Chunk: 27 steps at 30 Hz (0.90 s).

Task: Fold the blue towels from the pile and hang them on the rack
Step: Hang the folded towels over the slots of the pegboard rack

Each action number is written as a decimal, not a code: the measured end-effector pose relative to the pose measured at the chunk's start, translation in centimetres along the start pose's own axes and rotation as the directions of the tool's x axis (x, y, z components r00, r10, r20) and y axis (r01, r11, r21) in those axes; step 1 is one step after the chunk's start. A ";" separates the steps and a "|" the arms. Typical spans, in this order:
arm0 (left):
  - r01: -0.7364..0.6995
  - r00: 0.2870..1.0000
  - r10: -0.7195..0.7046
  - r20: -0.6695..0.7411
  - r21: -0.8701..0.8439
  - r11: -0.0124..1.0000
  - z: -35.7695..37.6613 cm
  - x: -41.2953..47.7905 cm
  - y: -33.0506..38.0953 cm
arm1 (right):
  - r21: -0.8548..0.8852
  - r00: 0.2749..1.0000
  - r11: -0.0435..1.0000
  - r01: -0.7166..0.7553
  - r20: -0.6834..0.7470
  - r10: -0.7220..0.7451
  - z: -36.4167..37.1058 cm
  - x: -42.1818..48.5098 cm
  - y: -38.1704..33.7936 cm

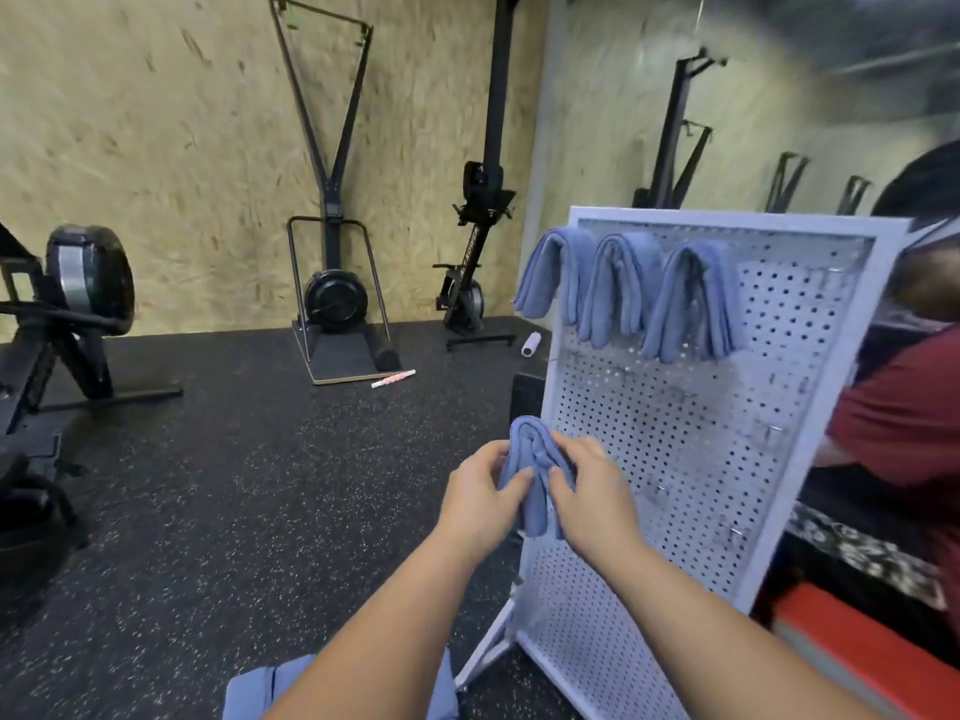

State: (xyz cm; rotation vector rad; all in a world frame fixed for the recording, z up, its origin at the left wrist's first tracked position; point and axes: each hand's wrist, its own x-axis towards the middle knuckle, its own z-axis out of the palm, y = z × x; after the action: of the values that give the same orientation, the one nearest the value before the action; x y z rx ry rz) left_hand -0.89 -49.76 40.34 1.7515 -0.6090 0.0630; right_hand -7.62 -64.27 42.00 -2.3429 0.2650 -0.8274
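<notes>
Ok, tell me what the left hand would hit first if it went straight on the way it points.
The left hand grips the folded blue towel, so that comes first; just beyond is the right hand, then probably the pegboard rack, though depth is unclear.

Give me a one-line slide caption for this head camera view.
The left hand and right hand grip a folded blue towel at the white pegboard rack, below three towels already hung.

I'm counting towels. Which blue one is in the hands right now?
The folded blue towel gripped by the left hand and right hand, low before the white pegboard rack. Three other towels hang along its top.
</notes>
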 end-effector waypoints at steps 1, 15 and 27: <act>-0.023 1.000 0.023 -0.002 0.001 1.000 0.7 0.2 1.3 | -0.018 0.999 1.000 -0.003 -0.048 0.002 -1.1 0.2 -0.1; -0.462 0.884 0.462 -0.062 0.021 0.887 7.8 4.2 16.0 | -0.240 0.828 0.949 0.204 -0.475 -0.298 -16.7 2.3 -2.6; -0.505 0.863 0.501 -0.068 -0.087 0.858 13.4 8.9 24.6 | -0.378 0.740 0.908 0.183 -0.555 -0.380 -25.4 7.5 -1.3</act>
State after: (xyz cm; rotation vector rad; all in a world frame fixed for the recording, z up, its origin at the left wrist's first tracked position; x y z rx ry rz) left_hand -7.47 -68.81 61.74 1.4474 -1.0112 0.4276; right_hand -17.59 -78.76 61.82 -2.3368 0.3219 -1.8376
